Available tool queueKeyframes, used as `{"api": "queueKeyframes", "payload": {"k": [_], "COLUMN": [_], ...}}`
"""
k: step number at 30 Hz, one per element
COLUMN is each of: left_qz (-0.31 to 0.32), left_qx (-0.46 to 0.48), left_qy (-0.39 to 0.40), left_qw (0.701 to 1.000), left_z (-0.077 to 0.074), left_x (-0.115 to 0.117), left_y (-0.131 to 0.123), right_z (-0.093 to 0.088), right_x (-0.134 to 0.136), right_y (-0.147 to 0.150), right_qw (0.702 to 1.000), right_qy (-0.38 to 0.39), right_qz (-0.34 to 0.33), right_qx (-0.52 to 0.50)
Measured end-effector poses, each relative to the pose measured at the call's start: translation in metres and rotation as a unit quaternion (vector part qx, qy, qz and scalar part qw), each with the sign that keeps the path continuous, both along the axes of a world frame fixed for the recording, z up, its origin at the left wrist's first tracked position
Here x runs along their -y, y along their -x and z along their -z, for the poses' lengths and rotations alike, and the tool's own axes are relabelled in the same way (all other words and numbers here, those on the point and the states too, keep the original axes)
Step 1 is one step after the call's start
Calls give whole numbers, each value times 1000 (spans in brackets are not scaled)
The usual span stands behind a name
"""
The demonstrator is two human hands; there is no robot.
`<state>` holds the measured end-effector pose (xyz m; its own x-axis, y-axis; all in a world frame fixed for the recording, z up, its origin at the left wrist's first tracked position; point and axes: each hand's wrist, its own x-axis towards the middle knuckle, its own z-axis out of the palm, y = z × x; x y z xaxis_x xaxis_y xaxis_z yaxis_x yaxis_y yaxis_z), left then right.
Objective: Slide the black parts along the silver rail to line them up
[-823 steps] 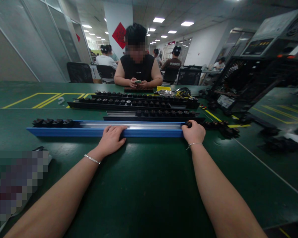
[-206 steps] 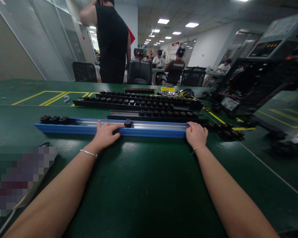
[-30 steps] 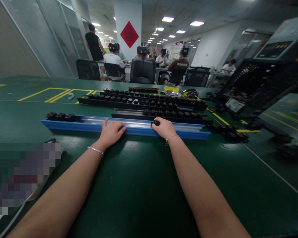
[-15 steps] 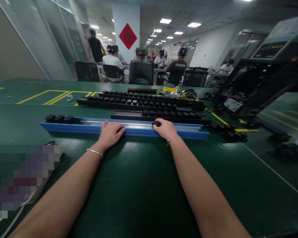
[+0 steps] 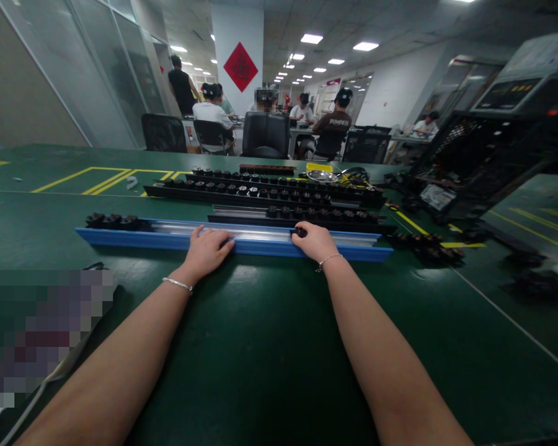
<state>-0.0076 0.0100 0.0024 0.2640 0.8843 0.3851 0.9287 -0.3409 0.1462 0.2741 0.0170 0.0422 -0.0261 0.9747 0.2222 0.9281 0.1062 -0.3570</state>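
A long blue rail (image 5: 260,248) with a silvery inner channel lies across the green table. Three black modules (image 5: 111,222) sit in its left end. My left hand (image 5: 209,248) rests on the rail left of its middle, fingers over the channel and thumb apart, holding nothing loose. Farther right, my right hand (image 5: 315,241) has thumb and fingers closed round a small black part (image 5: 300,232) at the channel. The underside of that part is hidden.
Behind the blue rail stand several black rails (image 5: 242,191) with black modules. Loose black parts (image 5: 432,248) lie right of it, near a tilted black machine frame (image 5: 465,155). A pixelated object (image 5: 51,334) is at the left front. People sit at tables beyond.
My right hand has shifted slightly to the right along the rail with the small black part. My left hand has stayed almost in place.
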Motion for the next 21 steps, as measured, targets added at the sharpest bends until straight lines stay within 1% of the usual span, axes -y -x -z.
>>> {"api": "queueKeyframes", "payload": {"k": [3, 8, 15, 21], "left_qz": [0, 6, 3, 5], "left_qx": [0, 2, -3, -3], "left_qy": [-3, -6, 2, 0], "left_qw": [1000, 1000, 1000, 1000], "left_z": [0, -1, -1, -1], "left_x": [0, 1, 1, 1], "left_y": [0, 0, 0, 0], "right_z": [1, 3, 2, 3], "right_x": [1, 3, 4, 7], "right_y": [-5, -7, -11, -9], "right_qw": [1000, 999, 1000, 999], "right_qy": [-4, -32, -9, -29], "right_qz": [0, -3, 0, 18], "right_qx": [1, 27, 3, 29]}}
